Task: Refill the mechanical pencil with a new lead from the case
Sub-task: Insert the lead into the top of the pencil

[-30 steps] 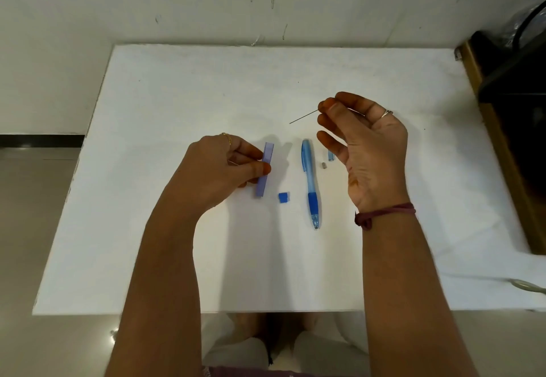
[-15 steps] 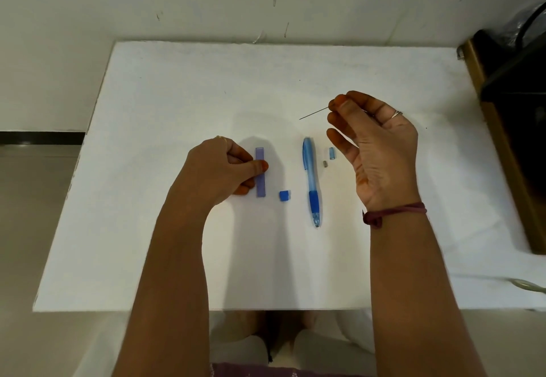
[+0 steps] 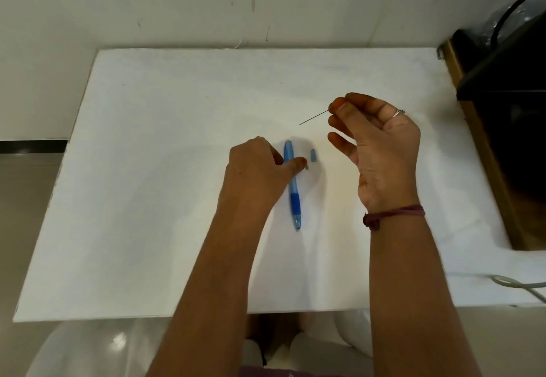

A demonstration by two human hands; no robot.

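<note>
The blue mechanical pencil (image 3: 294,196) lies on the white table (image 3: 147,199), tip toward me. My left hand (image 3: 257,169) rests over its upper half, with the thumb across the barrel and the fingers on its left side, pinching it. My right hand (image 3: 375,146) hovers to the right and above the table and pinches a thin dark lead (image 3: 313,117) that points left. Just right of the pencil lie a small light-blue cap (image 3: 312,155) and a tiny grey piece (image 3: 306,166). The lead case is hidden under my left hand or forearm.
A dark box on a wooden unit (image 3: 502,128) stands along the table's right edge. A pale cable (image 3: 520,285) lies at the near right corner. A wall runs behind the table.
My left hand has left the purple lead case and moved right onto the pencil. My right hand, still holding the lead, has drifted slightly right.
</note>
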